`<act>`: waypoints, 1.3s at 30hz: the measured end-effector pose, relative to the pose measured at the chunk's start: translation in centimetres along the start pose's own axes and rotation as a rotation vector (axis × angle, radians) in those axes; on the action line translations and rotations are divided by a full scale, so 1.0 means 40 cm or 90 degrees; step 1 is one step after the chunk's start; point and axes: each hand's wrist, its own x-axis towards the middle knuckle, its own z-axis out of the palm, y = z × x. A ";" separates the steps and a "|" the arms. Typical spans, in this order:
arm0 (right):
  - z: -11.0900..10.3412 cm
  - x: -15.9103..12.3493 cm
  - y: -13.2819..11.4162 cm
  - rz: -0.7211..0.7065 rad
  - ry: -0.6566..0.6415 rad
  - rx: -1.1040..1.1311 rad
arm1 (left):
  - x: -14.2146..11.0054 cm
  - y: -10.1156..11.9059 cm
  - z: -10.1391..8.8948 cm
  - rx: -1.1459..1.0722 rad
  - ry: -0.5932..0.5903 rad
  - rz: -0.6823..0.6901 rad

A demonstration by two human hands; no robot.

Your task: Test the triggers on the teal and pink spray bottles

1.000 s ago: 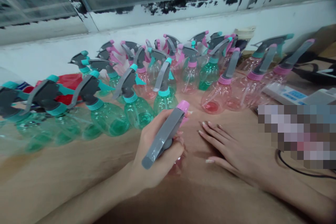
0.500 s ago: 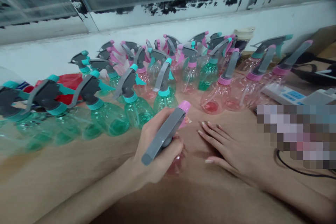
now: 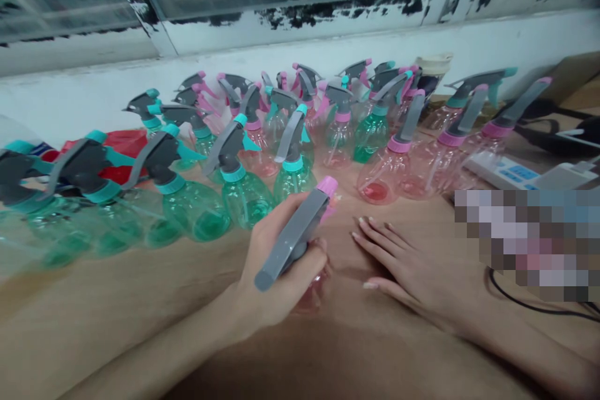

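Note:
My left hand (image 3: 281,269) is wrapped around the neck of a pink spray bottle (image 3: 296,234) with a grey head and a pink nozzle. Its nozzle points away from me, and most of its clear pink body is hidden under the hand. To the right, my right hand (image 3: 398,262) lies flat on the wooden table (image 3: 197,306), fingers stretched out and holding nothing. Just beyond the left hand stand a green spray bottle (image 3: 246,197) and another green spray bottle (image 3: 291,175). A pink spray bottle (image 3: 382,178) stands beyond the right hand.
Several green spray bottles (image 3: 192,212) line the left side, with several pink ones at the back and right. A red packet (image 3: 124,149) lies behind the left row. At right are a white power strip (image 3: 504,169), a black cable (image 3: 525,306) and a blurred-out patch (image 3: 539,244).
Almost nothing differs. The spray bottle's head in my left hand has shifted very slightly, and the view has moved a little. My right hand stays flat on the table.

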 end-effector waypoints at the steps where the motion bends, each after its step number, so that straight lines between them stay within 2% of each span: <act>1: -0.001 0.000 -0.001 0.001 0.000 0.000 | -0.002 -0.002 0.000 -0.004 -0.006 0.009; 6: -0.003 0.001 -0.007 0.012 -0.007 0.014 | -0.004 -0.006 0.001 -0.011 -0.008 0.000; 12: -0.021 0.008 -0.021 0.046 -0.008 0.079 | -0.003 0.002 0.015 0.001 0.024 0.014; 17: -0.071 0.023 -0.063 0.071 0.000 0.259 | -0.003 0.004 0.038 -0.003 0.055 0.022; 22: -0.138 0.048 -0.117 0.100 0.039 0.422 | 0.021 0.001 0.079 -0.023 0.019 0.083; 27: -0.157 0.064 -0.123 0.127 0.157 0.371 | 0.053 0.020 0.134 -0.088 -0.037 0.091; 30: -0.154 0.077 -0.107 0.120 0.220 0.321 | 0.072 0.022 0.158 -0.099 -0.039 0.087; 34: -0.166 0.102 -0.086 0.107 0.215 0.285 | 0.093 0.014 0.157 -0.095 -0.033 0.080; 39: -0.193 0.137 -0.065 0.154 0.153 0.220 | 0.061 -0.005 0.108 -0.043 -0.093 0.004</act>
